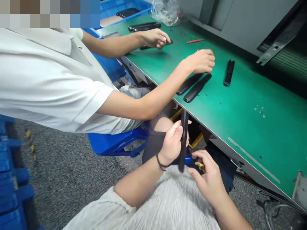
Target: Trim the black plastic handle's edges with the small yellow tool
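Note:
My left hand (173,142) is wrapped round a long black plastic part (184,143), held nearly upright above my lap, off the table's front edge. My right hand (209,175) is just to the right of its lower end, apart from it. The fingers there are curled round a small yellow tool (199,164), mostly hidden, so its exact kind does not show. Close by on the green table lie two similar black parts (198,88), side by side at the front edge. A shorter, open-sided black piece (229,72) is farther right.
At my left a co-worker in a white shirt reaches over the green table (240,115), one hand (200,61) above the black parts. A red-handled tool (194,41), a clear plastic bag (166,12) and a blue bin (144,7) are farther back. Below is a blue stool (107,143).

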`<state>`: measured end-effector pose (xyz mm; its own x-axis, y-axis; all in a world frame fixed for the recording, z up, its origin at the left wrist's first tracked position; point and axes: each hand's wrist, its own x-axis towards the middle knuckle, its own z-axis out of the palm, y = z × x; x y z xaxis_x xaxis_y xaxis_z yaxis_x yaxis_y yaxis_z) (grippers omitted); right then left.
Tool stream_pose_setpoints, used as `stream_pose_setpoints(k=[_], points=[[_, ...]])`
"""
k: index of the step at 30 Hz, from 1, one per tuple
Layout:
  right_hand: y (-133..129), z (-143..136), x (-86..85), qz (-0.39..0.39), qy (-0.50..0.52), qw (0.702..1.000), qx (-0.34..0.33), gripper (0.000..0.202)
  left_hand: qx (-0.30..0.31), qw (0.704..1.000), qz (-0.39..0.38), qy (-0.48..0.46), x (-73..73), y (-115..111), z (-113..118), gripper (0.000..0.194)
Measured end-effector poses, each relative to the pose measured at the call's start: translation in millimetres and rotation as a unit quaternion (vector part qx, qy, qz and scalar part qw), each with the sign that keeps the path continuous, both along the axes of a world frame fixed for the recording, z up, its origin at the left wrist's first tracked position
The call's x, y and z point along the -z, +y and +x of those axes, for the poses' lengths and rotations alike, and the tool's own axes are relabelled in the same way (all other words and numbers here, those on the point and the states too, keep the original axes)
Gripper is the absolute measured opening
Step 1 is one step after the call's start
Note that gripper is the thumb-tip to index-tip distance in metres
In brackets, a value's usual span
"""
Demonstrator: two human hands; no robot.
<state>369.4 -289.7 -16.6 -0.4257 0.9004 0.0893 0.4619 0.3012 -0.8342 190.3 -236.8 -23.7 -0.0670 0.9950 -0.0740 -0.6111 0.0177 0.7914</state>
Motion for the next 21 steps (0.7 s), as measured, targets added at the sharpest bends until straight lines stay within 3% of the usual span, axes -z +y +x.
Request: stream_pose_setpoints(k=[2,4,7,9,11,15,21], points=[[9.7,10.4,-14.1,0.018,-0.004,1.0,-0.009,0.015,0.049,0.998,-0.027,-0.015,-3.3,0.4,0.7,0.05],[24.4,22.4,-29.1,0.109,-0.036,0.993,-0.029,0.019,0.081,0.996,-0.048,-0.008,-7.7,-2.8,-1.7,0.056],[49.3,36.4,-49.7,0.299,-0.163,0.94,-0.031,0.02,0.119,0.989,-0.077,0.03,-13.7,-10.9,-5.0,0.062],[64.7,40.1,-61.6,0.371,-0.232,0.899,-0.028,0.015,0.148,0.984,-0.075,0.063,-17.0,-16.4,-5.2,0.062],[77.8,39.4,-72.2,0.386,-0.255,0.885,-0.041,0.018,0.176,0.978,-0.058,0.095,-20.4,-20.8,-4.4,0.059],[96.3,30.8,-87.1,0.392,-0.251,0.883,-0.066,0.05,0.211,0.967,-0.028,0.138,-27.1,-25.4,-4.0,0.057],[107.4,22.4,-92.8,0.398,-0.281,0.869,-0.087,0.06,0.239,0.961,-0.002,0.137,-28.4,-26.9,-7.2,0.053]])
